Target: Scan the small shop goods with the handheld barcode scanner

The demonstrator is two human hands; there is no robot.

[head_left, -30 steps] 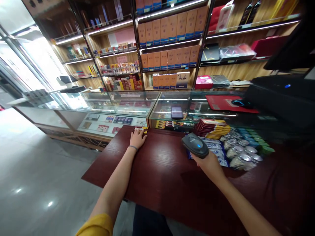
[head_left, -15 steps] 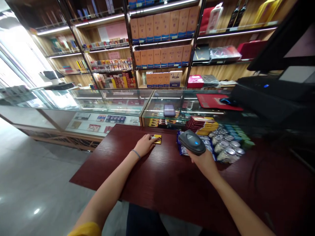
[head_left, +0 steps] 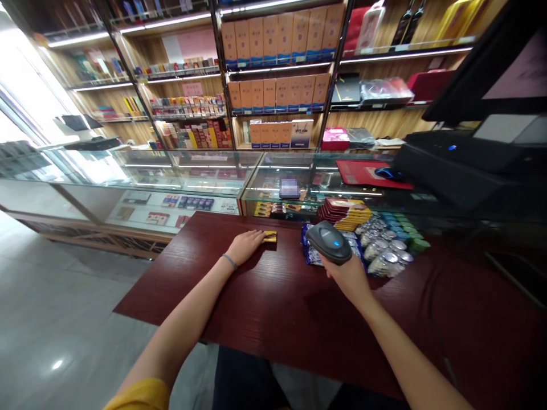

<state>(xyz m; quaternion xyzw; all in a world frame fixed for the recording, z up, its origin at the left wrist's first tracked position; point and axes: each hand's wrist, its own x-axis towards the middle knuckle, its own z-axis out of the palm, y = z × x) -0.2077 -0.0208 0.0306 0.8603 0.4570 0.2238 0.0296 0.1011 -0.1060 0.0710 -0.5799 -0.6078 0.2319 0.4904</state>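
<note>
A small yellow box (head_left: 270, 237) with dark markings lies on the dark red wooden table (head_left: 265, 302). My left hand (head_left: 245, 247) rests palm down with its fingers on the box's left end, covering that part; the thumb is hidden. In my right hand (head_left: 348, 274) is a black barcode scanner (head_left: 328, 242) with a lit blue light, gripped by its handle and raised over the table. Just behind the scanner lie blue-and-white packets (head_left: 311, 257), partly covered by it.
Stacked red-and-yellow boxes (head_left: 342, 212) and several silver-lidded jars (head_left: 387, 256) stand at the table's right. Beyond is a glass display case (head_left: 205, 182) with a red mat (head_left: 363, 172) and mouse on top. A dark monitor (head_left: 482, 74) looms at right. Stocked shelves (head_left: 273, 69) line the wall.
My left hand's fingers have become straighter and flatter over the yellow box, which now shows less of its top. The scanner stays in my right hand. The whole view has shifted slightly.
</note>
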